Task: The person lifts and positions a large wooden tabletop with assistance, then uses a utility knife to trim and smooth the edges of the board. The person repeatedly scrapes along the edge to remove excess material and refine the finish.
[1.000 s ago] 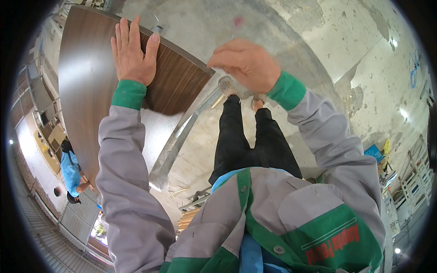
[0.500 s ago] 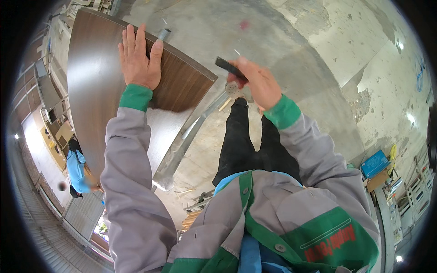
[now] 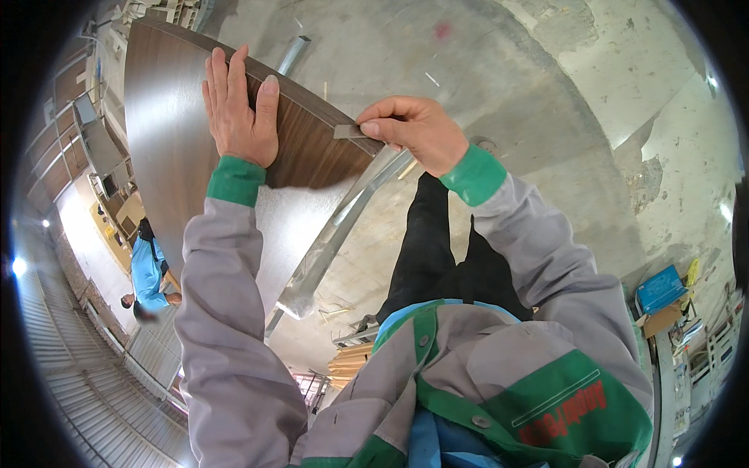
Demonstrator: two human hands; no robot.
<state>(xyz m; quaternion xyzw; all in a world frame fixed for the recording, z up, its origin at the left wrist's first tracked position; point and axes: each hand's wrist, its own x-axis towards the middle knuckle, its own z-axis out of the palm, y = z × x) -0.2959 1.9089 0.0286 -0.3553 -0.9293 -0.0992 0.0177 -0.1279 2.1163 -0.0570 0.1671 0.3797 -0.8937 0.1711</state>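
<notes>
A large dark-brown wood-grain board (image 3: 179, 117) stretches away on my left, its narrow edge facing the floor area on the right. My left hand (image 3: 240, 109) lies flat on its face near that edge, fingers stretched and thumb apart. At the board's near right corner my right hand (image 3: 417, 129) pinches a small flat grey-brown strip (image 3: 349, 132) between thumb and fingers. That strip rests against the corner, crossing the edge. Its exact kind cannot be made out, and its far end is hidden under my fingertips.
A metal bar (image 3: 294, 54) projects beyond the board's far edge, and a metal rail (image 3: 343, 222) runs beneath it. Another person in blue (image 3: 147, 269) is at the left. On the right sits a blue box (image 3: 660, 289) among clutter. Wooden slats (image 3: 353, 361) lie low down.
My right hand has moved left with the strip, from above the floor to the board's corner, and turned it flatter. The left hand stays on the board. The person in blue has shifted posture.
</notes>
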